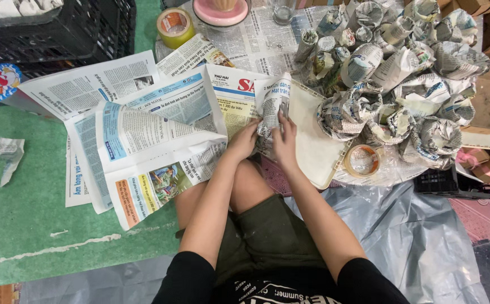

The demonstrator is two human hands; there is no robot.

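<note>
Both hands meet on a small object half rolled in newspaper [273,104], held just above my knees. My left hand [245,139] grips the lower left of the wrap. My right hand [284,141] presses on its right side, fingers against the paper. The thing inside the paper is hidden. Under the hands lies a white tray [318,141] with a raised rim. A stack of loose newspaper sheets [143,129] spreads to the left on the green floor.
A big heap of newspaper-wrapped bundles [397,73] fills the right. A tape roll [362,160] lies by the tray, a yellow tape roll [174,25] at the top. A black crate [59,31] stands top left, grey plastic sheeting [414,236] lower right.
</note>
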